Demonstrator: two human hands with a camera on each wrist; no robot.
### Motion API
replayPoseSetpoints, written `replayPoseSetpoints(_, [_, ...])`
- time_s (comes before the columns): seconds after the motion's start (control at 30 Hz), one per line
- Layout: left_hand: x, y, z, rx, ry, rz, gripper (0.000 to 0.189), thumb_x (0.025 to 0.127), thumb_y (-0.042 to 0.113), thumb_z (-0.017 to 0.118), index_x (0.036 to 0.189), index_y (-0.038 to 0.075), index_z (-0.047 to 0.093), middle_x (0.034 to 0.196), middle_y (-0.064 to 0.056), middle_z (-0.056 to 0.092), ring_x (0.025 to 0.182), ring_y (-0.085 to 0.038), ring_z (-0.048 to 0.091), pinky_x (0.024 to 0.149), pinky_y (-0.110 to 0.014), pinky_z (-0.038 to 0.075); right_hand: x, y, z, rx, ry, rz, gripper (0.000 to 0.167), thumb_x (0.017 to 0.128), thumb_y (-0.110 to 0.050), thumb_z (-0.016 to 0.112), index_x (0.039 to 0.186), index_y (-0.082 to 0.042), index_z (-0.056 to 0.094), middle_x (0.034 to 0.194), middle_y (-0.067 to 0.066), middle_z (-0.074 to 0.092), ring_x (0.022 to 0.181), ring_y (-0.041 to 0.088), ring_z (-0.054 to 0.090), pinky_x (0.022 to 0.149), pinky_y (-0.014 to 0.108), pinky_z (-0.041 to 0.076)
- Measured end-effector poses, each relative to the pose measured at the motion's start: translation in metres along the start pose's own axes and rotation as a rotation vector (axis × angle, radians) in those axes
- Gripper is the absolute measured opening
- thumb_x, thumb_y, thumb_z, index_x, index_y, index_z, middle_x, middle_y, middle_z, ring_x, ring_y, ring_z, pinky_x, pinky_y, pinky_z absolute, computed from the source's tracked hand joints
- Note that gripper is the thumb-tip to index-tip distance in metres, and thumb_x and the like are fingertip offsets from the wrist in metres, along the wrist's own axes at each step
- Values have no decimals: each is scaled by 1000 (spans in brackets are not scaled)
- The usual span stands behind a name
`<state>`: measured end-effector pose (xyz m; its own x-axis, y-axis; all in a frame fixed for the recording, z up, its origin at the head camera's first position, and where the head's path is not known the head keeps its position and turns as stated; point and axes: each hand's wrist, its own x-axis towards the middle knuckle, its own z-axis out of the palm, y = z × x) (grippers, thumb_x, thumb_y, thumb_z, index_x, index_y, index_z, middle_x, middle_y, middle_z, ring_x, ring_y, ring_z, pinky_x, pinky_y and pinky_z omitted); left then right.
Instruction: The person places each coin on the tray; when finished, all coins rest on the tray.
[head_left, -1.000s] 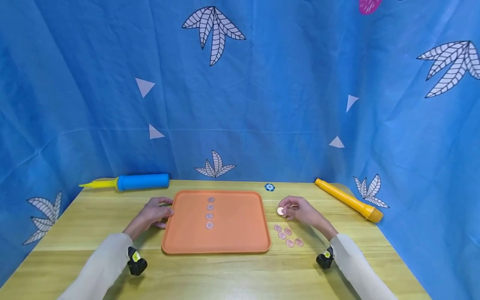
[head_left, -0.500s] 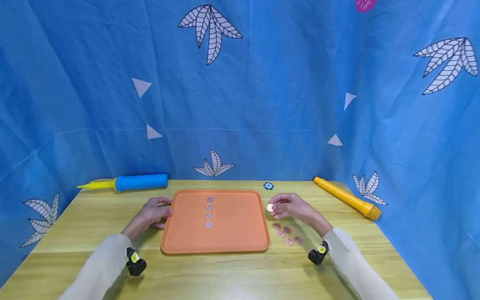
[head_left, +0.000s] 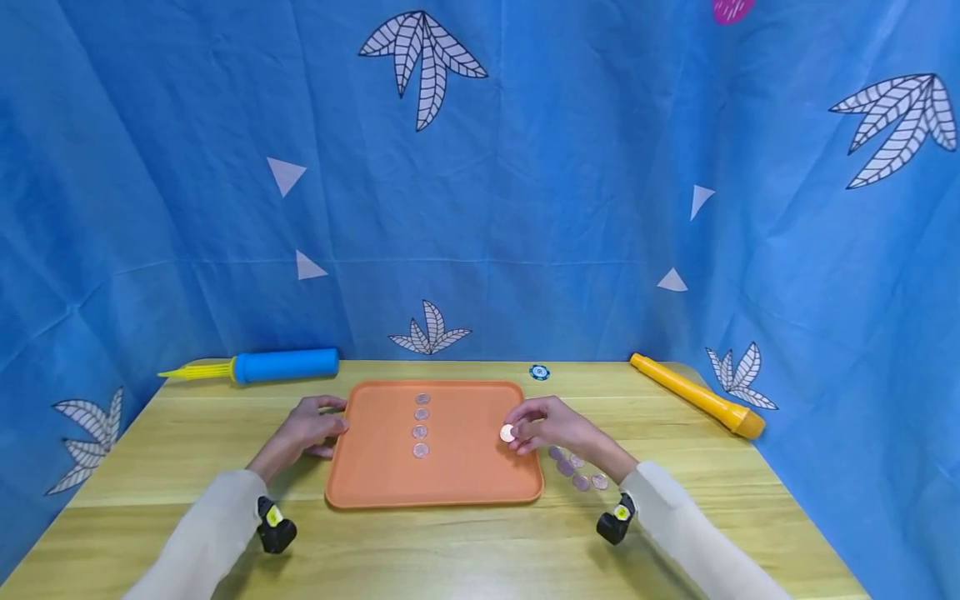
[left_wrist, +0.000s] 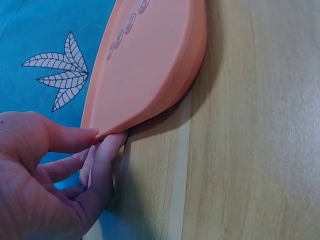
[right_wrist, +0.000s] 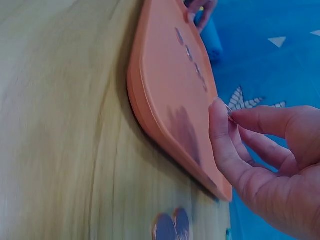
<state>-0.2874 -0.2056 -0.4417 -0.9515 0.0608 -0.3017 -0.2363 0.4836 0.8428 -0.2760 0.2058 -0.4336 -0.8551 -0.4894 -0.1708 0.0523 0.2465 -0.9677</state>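
My right hand (head_left: pixel 546 423) pinches a shiny coin (head_left: pixel 507 432) between thumb and fingertips, above the right side of the orange tray (head_left: pixel 468 492). In the right wrist view the coin (right_wrist: pixel 229 113) shows edge-on, and the hand's shadow falls on the tray. At the tray's left edge, my left hand (head_left: pixel 309 425) holds the rim, its thumb on top and fingers beneath, as the left wrist view shows of that hand (left_wrist: pixel 55 170). Several coins (head_left: pixel 420 432) lie in a front-to-back line left of the tray's middle.
Several more coins (head_left: pixel 581 482) lie on the wooden table (head_left: pixel 450 554) right of the tray, partly behind the right hand. A blue poker chip (head_left: pixel 539 372) sits behind. A blue and yellow hand pump (head_left: pixel 285 365) is back left, a yellow toy microphone (head_left: pixel 697 396) back right.
My right hand has carried the coin leftward from above the table to over the tray's right side. My left hand has stayed at the tray's left rim.
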Motion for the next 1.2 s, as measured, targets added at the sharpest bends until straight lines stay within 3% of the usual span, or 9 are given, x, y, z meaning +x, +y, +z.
replayPoseSetpoints(0.8, [0, 0, 1, 9, 15, -11, 52, 100, 3, 61, 149, -9, 46, 115, -23, 65, 85, -16, 67, 59, -30, 63, 35, -6, 53, 4, -68, -16, 18, 97, 12, 59, 113, 19, 63, 99, 27, 74, 81, 21, 75, 82, 41, 66])
replayPoseSetpoints(1.2, [-1, 1, 2, 15, 14, -8, 53, 100, 4, 61, 150, -9, 45, 116, -24, 69, 85, -15, 70, 59, -30, 62, 45, -10, 89, -24, -173, -35, 18, 97, 9, 60, 112, 18, 64, 103, 31, 74, 81, 26, 77, 81, 42, 66])
